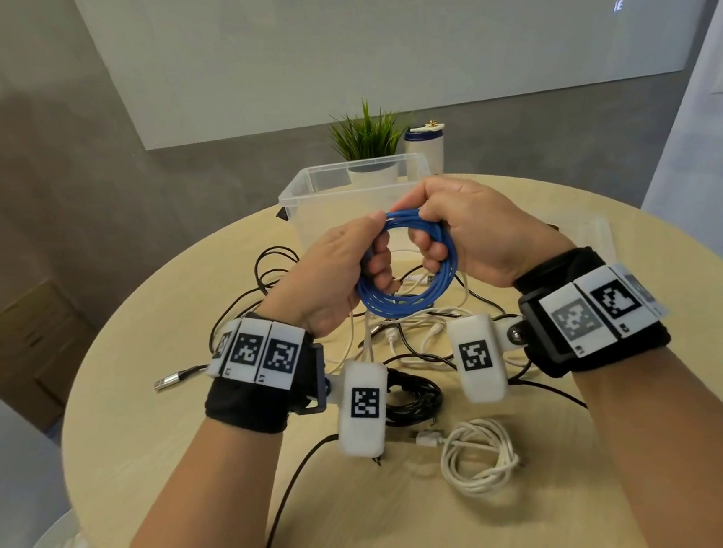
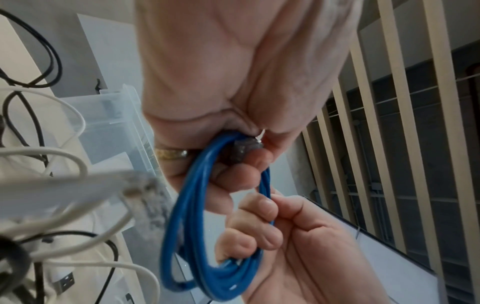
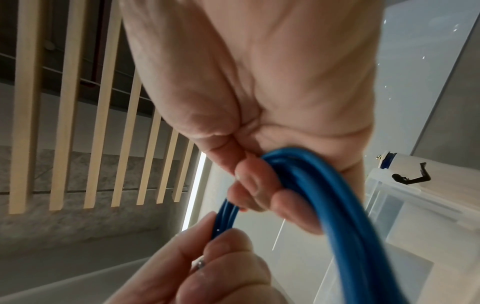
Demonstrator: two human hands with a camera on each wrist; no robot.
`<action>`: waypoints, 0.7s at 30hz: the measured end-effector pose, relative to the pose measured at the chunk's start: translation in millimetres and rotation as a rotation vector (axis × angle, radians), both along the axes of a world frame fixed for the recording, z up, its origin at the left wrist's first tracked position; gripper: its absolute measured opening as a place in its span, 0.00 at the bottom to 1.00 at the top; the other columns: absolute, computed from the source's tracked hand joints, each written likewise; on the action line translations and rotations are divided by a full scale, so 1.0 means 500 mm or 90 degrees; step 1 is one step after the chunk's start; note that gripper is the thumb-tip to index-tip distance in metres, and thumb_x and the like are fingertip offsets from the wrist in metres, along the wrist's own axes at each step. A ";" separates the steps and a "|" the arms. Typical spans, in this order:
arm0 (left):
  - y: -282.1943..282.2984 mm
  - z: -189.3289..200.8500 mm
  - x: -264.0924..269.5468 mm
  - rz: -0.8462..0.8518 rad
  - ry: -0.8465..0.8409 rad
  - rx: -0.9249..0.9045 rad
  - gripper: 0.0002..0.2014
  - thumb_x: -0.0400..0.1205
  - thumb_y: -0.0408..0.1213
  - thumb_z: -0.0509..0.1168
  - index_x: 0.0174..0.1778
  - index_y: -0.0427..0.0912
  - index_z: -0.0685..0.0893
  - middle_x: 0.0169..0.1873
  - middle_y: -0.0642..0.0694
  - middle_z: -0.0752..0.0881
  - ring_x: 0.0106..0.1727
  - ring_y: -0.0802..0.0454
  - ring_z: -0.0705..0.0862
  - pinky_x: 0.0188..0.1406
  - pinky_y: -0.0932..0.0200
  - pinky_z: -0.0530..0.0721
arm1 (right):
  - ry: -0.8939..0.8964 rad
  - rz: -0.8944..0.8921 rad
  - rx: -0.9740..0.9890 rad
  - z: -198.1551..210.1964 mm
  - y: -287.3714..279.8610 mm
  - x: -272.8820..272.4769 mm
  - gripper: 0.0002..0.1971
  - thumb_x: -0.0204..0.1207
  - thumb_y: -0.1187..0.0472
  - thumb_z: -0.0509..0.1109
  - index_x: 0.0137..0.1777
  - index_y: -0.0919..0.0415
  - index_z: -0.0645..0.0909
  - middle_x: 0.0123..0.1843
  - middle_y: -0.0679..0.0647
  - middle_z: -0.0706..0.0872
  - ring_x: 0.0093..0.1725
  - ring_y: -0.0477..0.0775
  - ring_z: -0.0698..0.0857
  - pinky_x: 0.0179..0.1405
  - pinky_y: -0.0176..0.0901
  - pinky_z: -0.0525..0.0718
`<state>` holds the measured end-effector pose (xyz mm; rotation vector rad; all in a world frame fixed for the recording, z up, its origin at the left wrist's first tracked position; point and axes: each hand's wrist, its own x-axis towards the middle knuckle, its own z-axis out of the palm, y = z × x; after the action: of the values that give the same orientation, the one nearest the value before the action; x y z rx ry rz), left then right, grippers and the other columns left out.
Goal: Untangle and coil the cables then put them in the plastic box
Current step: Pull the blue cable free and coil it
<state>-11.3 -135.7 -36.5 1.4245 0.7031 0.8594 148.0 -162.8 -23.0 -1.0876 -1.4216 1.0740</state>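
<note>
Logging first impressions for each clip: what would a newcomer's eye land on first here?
The bright blue cable, wound into a coil and held up over the table by both hands, the left hand and right hand each gripping a side. Beneath them, a tangle of black and white cables sprawls on the round table. Behind the hands stands the clear plastic box.

The blue cable (image 1: 407,265) — its top hidden by curled fingers (image 1: 429,246) — blurs at both wrists.
</note>
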 end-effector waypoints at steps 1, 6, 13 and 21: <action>0.000 -0.001 0.002 0.004 0.011 0.006 0.17 0.89 0.44 0.52 0.35 0.42 0.71 0.20 0.52 0.68 0.24 0.54 0.69 0.35 0.56 0.77 | -0.008 -0.001 -0.005 -0.001 0.001 0.001 0.16 0.81 0.72 0.49 0.51 0.63 0.79 0.29 0.56 0.74 0.24 0.48 0.69 0.27 0.44 0.71; 0.003 -0.006 0.008 0.031 0.009 0.032 0.17 0.89 0.42 0.52 0.38 0.39 0.76 0.18 0.53 0.65 0.22 0.56 0.65 0.29 0.60 0.73 | -0.020 0.004 -0.004 -0.005 0.004 -0.004 0.14 0.87 0.65 0.51 0.51 0.60 0.79 0.28 0.51 0.70 0.23 0.45 0.65 0.25 0.40 0.68; 0.020 -0.008 0.000 0.045 -0.064 -0.002 0.18 0.89 0.49 0.49 0.60 0.43 0.79 0.42 0.45 0.84 0.46 0.51 0.85 0.46 0.54 0.83 | 0.046 -0.102 0.100 -0.007 0.015 0.011 0.12 0.88 0.58 0.57 0.53 0.58 0.82 0.22 0.44 0.67 0.21 0.42 0.66 0.23 0.37 0.69; 0.026 -0.017 -0.008 0.069 -0.084 0.108 0.04 0.82 0.30 0.64 0.49 0.42 0.82 0.42 0.47 0.88 0.45 0.54 0.87 0.42 0.63 0.84 | 0.274 -0.190 0.106 0.008 0.014 0.013 0.12 0.88 0.57 0.55 0.57 0.57 0.81 0.26 0.48 0.67 0.23 0.42 0.65 0.24 0.36 0.72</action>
<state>-15.0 -122.5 -45.0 1.4752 0.6231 1.1086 154.7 -155.8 -18.9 -0.8521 -0.9531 0.8902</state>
